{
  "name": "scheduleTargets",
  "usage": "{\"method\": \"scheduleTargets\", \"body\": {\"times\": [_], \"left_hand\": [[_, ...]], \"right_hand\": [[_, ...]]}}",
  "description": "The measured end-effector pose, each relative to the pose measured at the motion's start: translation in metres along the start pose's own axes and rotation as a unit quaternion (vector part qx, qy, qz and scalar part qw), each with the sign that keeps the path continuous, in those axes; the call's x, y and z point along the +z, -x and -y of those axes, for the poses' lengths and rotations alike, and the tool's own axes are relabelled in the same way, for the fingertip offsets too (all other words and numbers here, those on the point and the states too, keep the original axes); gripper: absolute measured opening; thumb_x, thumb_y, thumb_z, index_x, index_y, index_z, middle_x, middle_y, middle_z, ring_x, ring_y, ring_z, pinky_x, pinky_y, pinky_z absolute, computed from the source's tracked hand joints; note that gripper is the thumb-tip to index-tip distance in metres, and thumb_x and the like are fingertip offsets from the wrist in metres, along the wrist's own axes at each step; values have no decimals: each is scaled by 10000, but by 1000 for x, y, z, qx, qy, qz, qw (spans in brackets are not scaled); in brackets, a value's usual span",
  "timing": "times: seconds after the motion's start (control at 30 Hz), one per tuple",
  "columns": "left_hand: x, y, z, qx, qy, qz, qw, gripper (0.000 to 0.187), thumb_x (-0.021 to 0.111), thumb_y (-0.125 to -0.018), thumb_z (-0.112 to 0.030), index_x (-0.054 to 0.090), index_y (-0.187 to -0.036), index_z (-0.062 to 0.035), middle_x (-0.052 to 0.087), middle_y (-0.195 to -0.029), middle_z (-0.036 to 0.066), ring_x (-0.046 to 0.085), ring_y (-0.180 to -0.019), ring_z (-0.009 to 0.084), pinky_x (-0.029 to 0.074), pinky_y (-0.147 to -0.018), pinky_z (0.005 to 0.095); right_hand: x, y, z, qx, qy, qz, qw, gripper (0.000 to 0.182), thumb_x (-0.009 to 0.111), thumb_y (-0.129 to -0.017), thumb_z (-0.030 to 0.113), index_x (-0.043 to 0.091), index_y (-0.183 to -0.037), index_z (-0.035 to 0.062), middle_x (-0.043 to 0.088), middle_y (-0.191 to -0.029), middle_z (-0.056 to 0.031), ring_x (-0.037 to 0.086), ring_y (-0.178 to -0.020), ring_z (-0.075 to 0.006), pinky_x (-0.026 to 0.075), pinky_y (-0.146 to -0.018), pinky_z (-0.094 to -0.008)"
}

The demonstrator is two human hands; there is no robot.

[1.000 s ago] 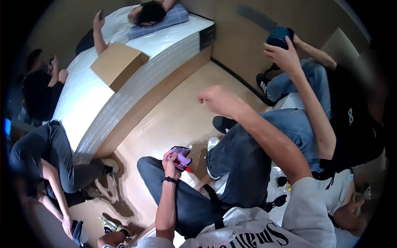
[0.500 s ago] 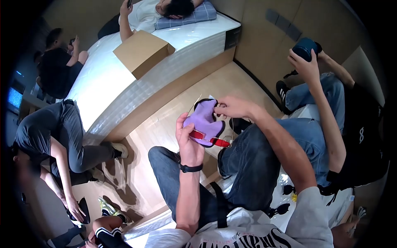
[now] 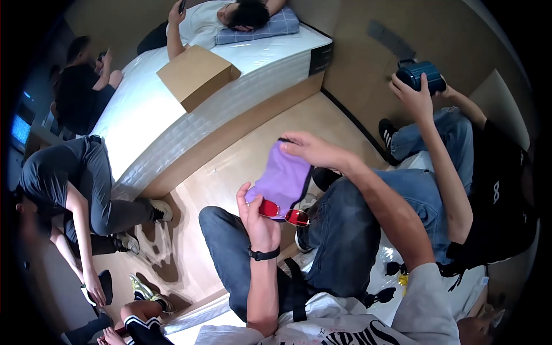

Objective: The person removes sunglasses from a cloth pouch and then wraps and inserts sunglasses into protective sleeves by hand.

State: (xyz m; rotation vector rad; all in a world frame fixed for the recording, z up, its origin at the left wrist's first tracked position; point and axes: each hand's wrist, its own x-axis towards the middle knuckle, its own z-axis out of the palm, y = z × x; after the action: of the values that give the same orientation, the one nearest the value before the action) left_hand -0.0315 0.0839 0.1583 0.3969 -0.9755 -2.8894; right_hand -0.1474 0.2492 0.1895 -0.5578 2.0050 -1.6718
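Just above my knees, my left hand [image 3: 263,230] pinches red-lensed sunglasses [image 3: 298,218] with thin metal rims. The lower part of a purple cloth [image 3: 286,172] with black edging lies behind the glasses, against my left fingers. My right hand [image 3: 316,152] grips the upper corner of this cloth between thumb and fingers, so it hangs stretched between both hands. The sunglasses' temples are mostly hidden or too thin to follow.
A cardboard box [image 3: 198,75] rests on the plastic-wrapped mattress [image 3: 141,129], where a person lies. Beside me on the right, a person holds a dark teal cylinder [image 3: 420,75]. Dark sunglasses [image 3: 379,296] lie near my right hip. Other people sit at left.
My right hand has moved up and left slightly, pulling the cloth out flatter. The glasses have tilted and dropped a little, showing both red lenses. The neighbour's cylinder has turned sideways.
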Motion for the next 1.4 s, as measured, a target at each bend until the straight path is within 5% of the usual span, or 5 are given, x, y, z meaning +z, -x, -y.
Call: {"method": "scheduleTargets", "body": {"times": [0.2, 0.73, 0.8, 0.93, 1.4], "left_hand": [[-20, -10, 11, -50, 37, -25, 998, 305, 468, -846, -74, 437, -1150, -87, 521, -1099, 88, 524, -1022, 224, 442, -879, 385], [-42, -16, 32, -87, 125, -85, 985, 585, 377, -650, 67, 385, -1230, -13, 511, -1161, 159, 521, -1040, 278, 424, -946, 427], [-47, -19, 33, -98, 132, -150, 975, 528, 403, -614, 73, 441, -1132, -25, 561, -856, 91, 524, -693, 188, 466, -812, 349], [-63, -25, 32, -115, 206, -144, 961, 375, 411, -604, 74, 476, -951, -54, 372, -609, 4, 353, -502, 127, 415, -654, 276], [-75, -34, 28, -177, 276, -160, 931, 375, 387, -663, 80, 481, -1007, -36, 436, -653, 17, 375, -466, 103, 408, -583, 249]], "right_hand": [[-3, -4, 7, -11, -87, -156, 984, 182, 467, -948, 212, 524, -1001, 47, 534, -852, 8, 479, -807, -62, 411, -735, -245], [-6, -3, 10, -39, -89, -277, 956, 178, 424, -963, 235, 501, -925, 79, 457, -773, 27, 416, -733, -54, 379, -686, -225], [-10, -5, 8, -38, -72, -274, 958, 175, 427, -962, 233, 502, -920, 80, 457, -766, 28, 417, -726, -55, 380, -683, -225], [-8, -3, 6, -19, -32, -238, 971, 169, 441, -955, 223, 509, -906, 76, 469, -755, 26, 425, -712, -63, 384, -670, -231], [4, -1, 4, 21, 84, -22, 996, 235, 507, -922, 260, 566, -985, 42, 560, -834, -9, 478, -771, -90, 413, -696, -256]]}}
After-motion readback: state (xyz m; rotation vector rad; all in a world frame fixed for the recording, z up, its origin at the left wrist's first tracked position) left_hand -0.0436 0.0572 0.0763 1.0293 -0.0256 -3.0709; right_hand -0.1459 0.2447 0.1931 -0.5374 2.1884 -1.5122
